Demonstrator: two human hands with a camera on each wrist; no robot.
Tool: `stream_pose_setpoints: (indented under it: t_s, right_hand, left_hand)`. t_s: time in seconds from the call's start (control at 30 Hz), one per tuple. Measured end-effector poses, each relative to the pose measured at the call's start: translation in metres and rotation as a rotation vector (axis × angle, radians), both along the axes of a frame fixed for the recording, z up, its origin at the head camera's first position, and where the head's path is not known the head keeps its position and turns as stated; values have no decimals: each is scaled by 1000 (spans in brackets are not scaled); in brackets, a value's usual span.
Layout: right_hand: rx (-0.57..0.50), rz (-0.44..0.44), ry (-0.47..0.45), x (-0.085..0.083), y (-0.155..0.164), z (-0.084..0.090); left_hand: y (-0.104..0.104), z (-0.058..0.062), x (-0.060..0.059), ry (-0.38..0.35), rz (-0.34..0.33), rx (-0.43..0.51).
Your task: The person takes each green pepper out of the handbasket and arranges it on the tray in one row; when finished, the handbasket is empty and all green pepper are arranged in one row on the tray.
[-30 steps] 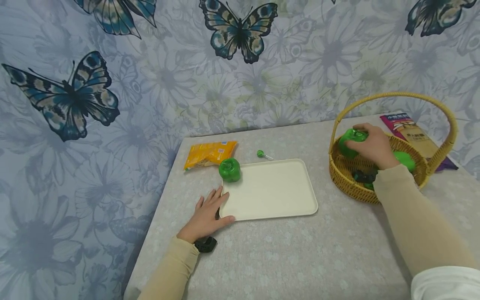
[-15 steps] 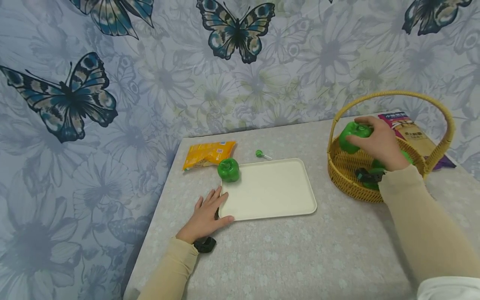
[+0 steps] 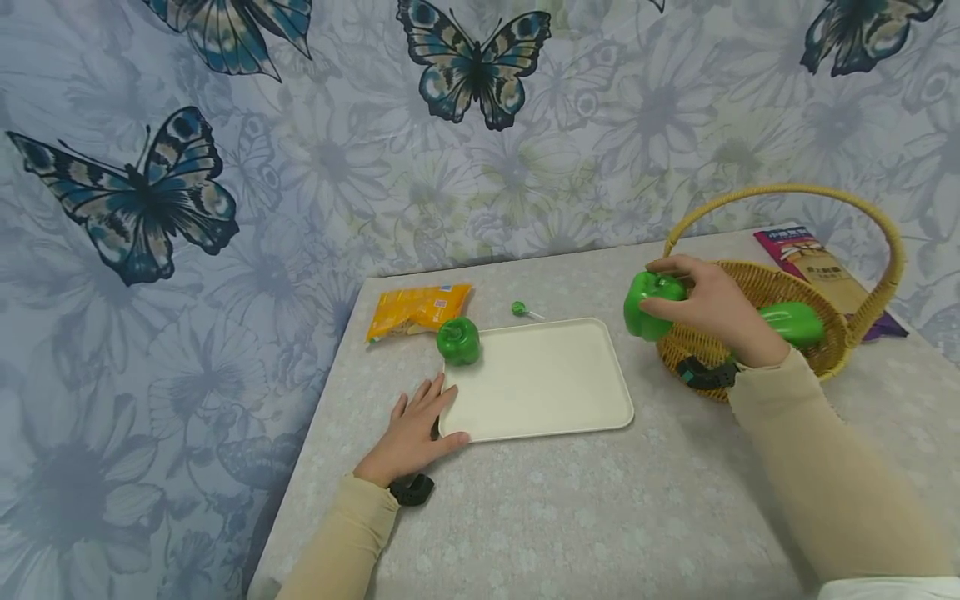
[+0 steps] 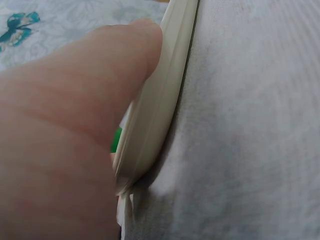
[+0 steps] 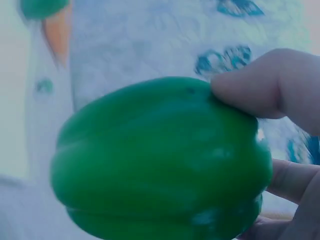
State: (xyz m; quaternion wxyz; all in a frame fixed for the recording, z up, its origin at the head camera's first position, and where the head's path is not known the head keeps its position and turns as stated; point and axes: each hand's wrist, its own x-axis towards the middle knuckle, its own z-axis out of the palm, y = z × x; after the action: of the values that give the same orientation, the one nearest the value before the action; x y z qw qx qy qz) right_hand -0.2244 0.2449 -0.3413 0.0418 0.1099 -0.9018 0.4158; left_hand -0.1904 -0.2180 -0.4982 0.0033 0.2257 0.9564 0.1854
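The right hand point(image 3: 712, 312) has its grip curled round a green pepper point(image 3: 647, 304), held in the air at the right of the frame just left of the wicker basket point(image 3: 840, 354) rim. The cream tray point(image 3: 540, 379) lies left of and below the pepper, at centre frame on the worktop point(image 3: 600, 517). The left hand point(image 3: 412, 429) rests flat, fingers relaxed, against the tray's lower left corner, thumb on its rim, with a second pepper point(image 3: 459, 340) at the upper left corner.
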Motion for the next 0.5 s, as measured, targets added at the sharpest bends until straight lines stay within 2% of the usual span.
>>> stream_pose_setpoints:
  t_s: [0.17, 0.33, 0.5]
  right_hand:
    - [-37, 105, -12, -7, -45, -18]
    - [-36, 206, 40, -16, -90, -37]
    - [-39, 251, 86, -27, -131, -48]
  left_hand:
    - [-2, 0, 2, -12, 5, 4]
    - [-3, 1, 2, 2, 7, 1]
    - [-4, 1, 0, 11, 1, -9]
